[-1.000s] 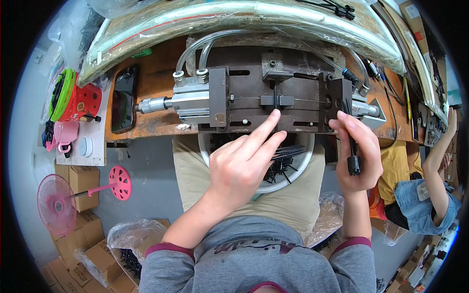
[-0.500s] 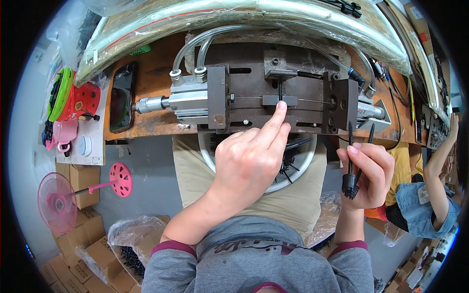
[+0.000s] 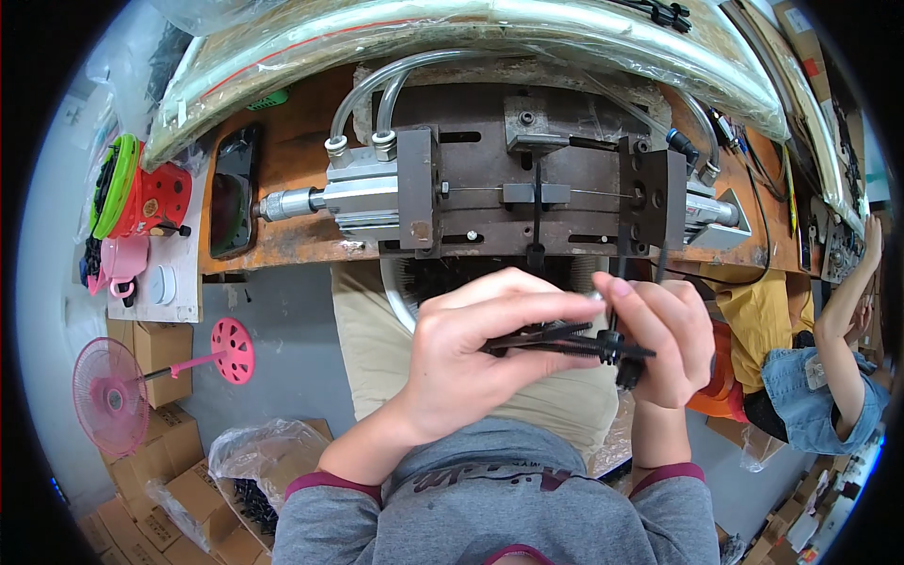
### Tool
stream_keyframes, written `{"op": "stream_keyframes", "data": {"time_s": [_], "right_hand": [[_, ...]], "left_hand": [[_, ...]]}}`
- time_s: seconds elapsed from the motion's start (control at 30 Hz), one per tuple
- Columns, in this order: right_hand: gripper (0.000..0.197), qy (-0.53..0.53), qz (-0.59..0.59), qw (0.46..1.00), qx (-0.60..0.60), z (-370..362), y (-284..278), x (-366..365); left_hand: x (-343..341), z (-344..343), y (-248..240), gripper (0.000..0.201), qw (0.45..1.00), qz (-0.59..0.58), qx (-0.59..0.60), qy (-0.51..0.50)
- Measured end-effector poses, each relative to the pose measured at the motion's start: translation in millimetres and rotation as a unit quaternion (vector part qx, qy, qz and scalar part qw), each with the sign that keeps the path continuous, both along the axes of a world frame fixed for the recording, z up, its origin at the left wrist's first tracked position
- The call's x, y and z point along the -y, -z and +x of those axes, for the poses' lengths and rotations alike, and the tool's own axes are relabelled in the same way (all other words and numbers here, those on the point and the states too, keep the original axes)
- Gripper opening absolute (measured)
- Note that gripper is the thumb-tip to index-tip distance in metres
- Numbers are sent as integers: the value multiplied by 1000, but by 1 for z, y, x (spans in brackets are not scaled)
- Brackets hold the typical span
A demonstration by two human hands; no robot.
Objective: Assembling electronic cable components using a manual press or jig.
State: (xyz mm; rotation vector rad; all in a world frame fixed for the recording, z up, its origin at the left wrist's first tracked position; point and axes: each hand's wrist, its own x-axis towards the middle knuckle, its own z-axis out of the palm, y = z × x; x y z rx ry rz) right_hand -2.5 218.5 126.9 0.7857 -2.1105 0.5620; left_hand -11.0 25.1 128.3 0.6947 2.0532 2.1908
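Note:
My left hand is closed around a small bundle of slender black rods, whose ends stick out toward my right hand. My right hand grips black rods with thicker ends; the two groups meet between my fingertips, and which hand bears each rod is partly hidden. Above them, one slender black rod lies across the small grey block in the middle of the dark metal clamping fixture, its thick end over the front edge. Neither hand touches the fixture. A round white-rimmed basket on my lap is mostly covered by my hands.
Metal cylinders with clear hoses flank the fixture. A phone lies left on the wooden bench. Left are a red pot and a pink fan; cartons stand below. At right another person's arm reaches up.
My left hand has left the rod in the fixture, drawn back toward me and now holds a bundle of rods. My right hand has moved left to meet it.

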Motion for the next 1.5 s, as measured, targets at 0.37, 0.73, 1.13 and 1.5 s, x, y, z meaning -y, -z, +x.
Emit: {"op": "stream_keyframes", "data": {"time_s": [0.37,0.73,1.13,1.5], "right_hand": [[35,36,-108,993,12,-7,11,8],[76,-38,-329,931,152,14,27,-24],[42,-18,-270,941,201,27,3,-26],[30,10,-61,970,234,-5,4,8]], "left_hand": [[3,0,4,41,962,-146,-208,-99],[-1,-17,13,35,850,-420,-294,-119],[0,-22,10,38,853,-424,-283,-113],[23,-4,3,32,973,-177,-132,-63]]}}
